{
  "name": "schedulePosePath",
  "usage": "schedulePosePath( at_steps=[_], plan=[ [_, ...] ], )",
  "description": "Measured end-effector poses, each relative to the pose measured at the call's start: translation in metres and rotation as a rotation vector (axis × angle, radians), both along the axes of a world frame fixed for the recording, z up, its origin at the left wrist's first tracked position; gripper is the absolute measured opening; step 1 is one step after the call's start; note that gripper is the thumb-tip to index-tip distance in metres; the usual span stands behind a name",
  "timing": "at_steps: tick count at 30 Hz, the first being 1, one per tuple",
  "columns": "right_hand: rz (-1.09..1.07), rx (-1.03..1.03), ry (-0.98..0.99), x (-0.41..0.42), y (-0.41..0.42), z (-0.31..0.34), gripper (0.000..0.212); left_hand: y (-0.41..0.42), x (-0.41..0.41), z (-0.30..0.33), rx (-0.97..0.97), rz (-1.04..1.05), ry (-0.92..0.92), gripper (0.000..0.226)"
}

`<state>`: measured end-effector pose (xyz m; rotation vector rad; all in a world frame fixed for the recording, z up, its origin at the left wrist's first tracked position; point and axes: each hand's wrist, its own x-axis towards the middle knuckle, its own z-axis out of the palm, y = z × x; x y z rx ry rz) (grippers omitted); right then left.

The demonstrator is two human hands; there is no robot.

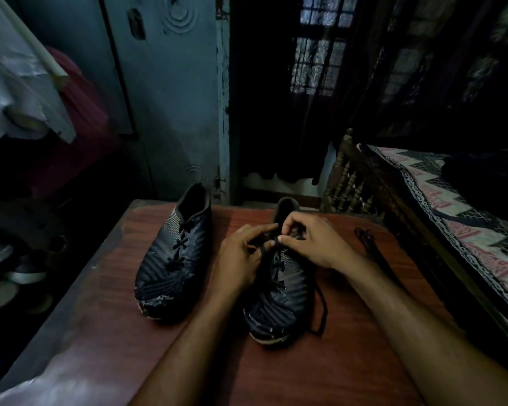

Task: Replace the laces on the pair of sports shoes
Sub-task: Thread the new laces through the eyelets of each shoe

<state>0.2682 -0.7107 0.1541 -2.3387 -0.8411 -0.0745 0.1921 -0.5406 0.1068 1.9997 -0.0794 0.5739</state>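
Both forearms reach in over the reddish wooden table [320,373]. The nearer black football boot [279,300] sits toe toward the person, its toe scuffed, with a loose end of its black lace [323,306] trailing down its right side onto the tabletop. Over that boot's upper eyelets the left hand [241,256] curls its fingers and pinches the lace, and the right hand [311,238] pinches it too, fingertips close against the left's. Just beside, to the left, stands the second boot [173,259], laced, toe also torn. A spare black lace [370,244] lies on the table to the right, apart from the boots. Beyond that is a bed with a patterned cover [452,206], and behind the table a blue door [170,92].
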Motion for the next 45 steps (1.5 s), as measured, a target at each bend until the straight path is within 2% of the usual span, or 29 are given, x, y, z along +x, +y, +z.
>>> schedulePosePath(
  at_steps=[3, 6, 9, 13, 22, 27, 33, 36, 38, 42, 45],
  plan=[
    [0.047, -0.092, -0.023, 0.001, -0.001, -0.002, 0.005, 0.001, 0.001, 0.000, 0.045, -0.004, -0.011, 0.026],
    [0.060, -0.159, -0.048, 0.002, -0.001, -0.002, 0.010, 0.003, 0.001, 0.000, 0.064, 0.015, -0.025, 0.023],
    [0.016, -0.261, -0.074, -0.001, 0.004, 0.001, 0.014, 0.003, 0.001, 0.001, 0.054, 0.036, -0.018, 0.020],
    [0.014, -0.291, -0.069, -0.004, 0.005, 0.005, 0.009, 0.003, 0.001, 0.001, 0.002, 0.021, -0.003, 0.019],
    [0.002, -0.144, 0.059, -0.004, 0.007, 0.000, 0.010, 0.005, 0.000, 0.002, -0.057, -0.015, 0.033, 0.027],
    [0.044, -0.115, 0.107, -0.004, 0.007, 0.011, 0.009, 0.006, 0.000, 0.004, 0.003, -0.021, 0.032, 0.030],
    [-0.069, -0.030, 0.049, -0.003, 0.012, 0.007, 0.019, 0.004, 0.001, 0.001, 0.044, -0.013, 0.002, 0.030],
    [-0.214, 0.203, 0.056, 0.002, 0.009, 0.008, 0.024, 0.004, 0.003, -0.001, 0.023, 0.004, -0.002, 0.030],
    [-0.283, 0.470, 0.187, 0.004, 0.005, 0.010, 0.020, 0.003, 0.002, -0.002, 0.013, 0.026, -0.011, 0.030],
    [-0.311, 1.146, 0.508, -0.001, -0.009, 0.015, 0.022, 0.000, 0.003, -0.004, -0.004, 0.039, -0.022, 0.027],
    [-0.309, 1.460, 0.654, -0.002, -0.022, 0.010, 0.025, -0.001, 0.004, -0.005, -0.024, 0.037, 0.006, 0.029]
  ],
)
